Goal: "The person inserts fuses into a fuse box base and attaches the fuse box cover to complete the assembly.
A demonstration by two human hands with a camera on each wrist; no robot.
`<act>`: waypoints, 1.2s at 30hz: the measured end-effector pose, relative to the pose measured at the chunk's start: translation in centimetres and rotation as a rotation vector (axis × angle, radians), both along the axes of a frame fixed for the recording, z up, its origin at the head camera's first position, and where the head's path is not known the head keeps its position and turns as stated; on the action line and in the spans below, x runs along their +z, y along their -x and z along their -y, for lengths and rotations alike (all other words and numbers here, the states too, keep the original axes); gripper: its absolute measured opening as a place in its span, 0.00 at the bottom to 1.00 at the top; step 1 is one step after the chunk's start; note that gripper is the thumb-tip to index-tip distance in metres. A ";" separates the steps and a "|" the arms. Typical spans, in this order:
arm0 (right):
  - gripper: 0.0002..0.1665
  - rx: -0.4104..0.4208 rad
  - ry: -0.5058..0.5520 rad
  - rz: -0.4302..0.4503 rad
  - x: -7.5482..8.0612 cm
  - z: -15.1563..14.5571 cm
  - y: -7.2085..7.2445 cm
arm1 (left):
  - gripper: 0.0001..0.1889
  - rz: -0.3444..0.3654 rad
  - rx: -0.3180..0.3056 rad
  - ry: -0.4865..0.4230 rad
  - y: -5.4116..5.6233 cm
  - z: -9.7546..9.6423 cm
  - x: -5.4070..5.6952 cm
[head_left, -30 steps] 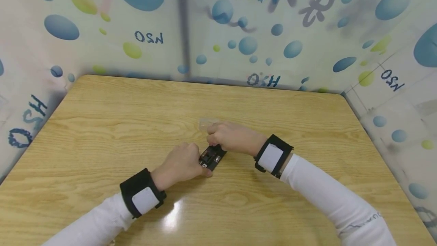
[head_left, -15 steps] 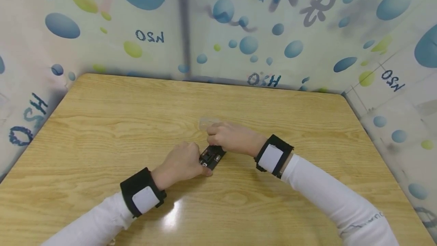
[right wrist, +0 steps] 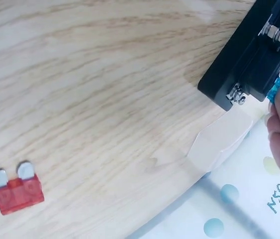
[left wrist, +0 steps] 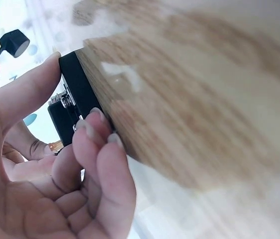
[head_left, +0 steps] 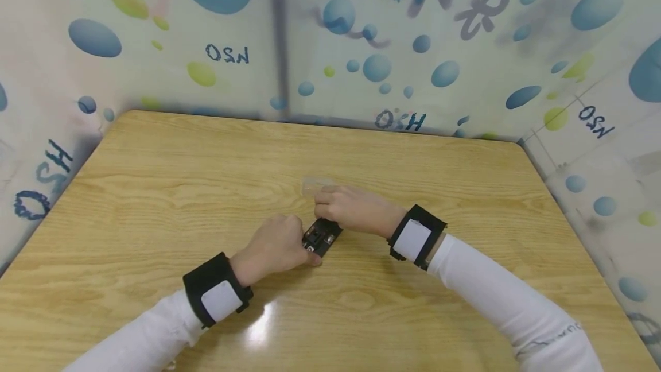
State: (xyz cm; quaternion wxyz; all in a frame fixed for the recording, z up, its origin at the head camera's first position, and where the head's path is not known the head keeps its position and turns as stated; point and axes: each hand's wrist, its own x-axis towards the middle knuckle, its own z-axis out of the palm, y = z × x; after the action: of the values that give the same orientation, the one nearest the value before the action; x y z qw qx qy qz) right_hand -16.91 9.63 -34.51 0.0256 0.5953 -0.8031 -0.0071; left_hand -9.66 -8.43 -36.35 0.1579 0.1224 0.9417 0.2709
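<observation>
Box (head_left: 321,237), black with metal screws on its face, is clamped in our left hand (head_left: 272,245): at its near end we press the thumb on one edge and curl the fingers against the opposite one, so the box lies directly between them. Toward the far end of the box, our right hand (head_left: 356,208) pinches a blue fuse (right wrist: 274,91) by thumb and finger. That fuse is right at the raised middle part of the box, though our fingertips hide part of it and we cannot tell how deep it sits. Just beyond the box we see a clear cover (head_left: 310,185) on the table (head_left: 170,188), partly behind the right hand. Well apart from the box, in the right wrist view, a red fuse (right wrist: 19,193) with two silver prongs lies on the wood.
</observation>
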 end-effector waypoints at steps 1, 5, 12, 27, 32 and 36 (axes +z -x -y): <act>0.09 0.002 -0.003 -0.004 0.0 0.0 0.0 | 0.23 0.001 0.001 -0.001 0.0 0.0 0.0; 0.08 0.010 -0.020 -0.024 0.0 -0.1 0.1 | 0.23 0.005 0.004 -0.001 0.1 0.0 0.1; 0.06 0.037 -0.057 -0.094 0.3 0.0 -0.1 | 0.23 0.001 0.001 0.016 0.1 0.0 0.0; 0.11 -0.072 0.076 0.141 -0.4 -0.5 0.1 | 0.24 -0.022 -0.012 0.028 0.2 -0.1 -0.1; 0.09 -0.073 0.061 0.059 -0.7 -0.6 -0.2 | 0.23 -0.011 -0.013 0.019 0.2 -0.1 -0.2; 0.06 -0.020 -0.016 -0.109 -0.6 0.1 -0.5 | 0.24 -0.033 -0.018 0.034 0.2 0.0 -0.2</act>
State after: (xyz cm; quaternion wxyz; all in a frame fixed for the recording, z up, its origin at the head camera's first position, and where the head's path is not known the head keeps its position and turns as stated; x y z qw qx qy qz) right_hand -16.37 9.56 -35.06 0.0643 0.5863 -0.8063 -0.0462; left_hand -9.89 -8.42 -36.51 0.1469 0.1325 0.9474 0.2516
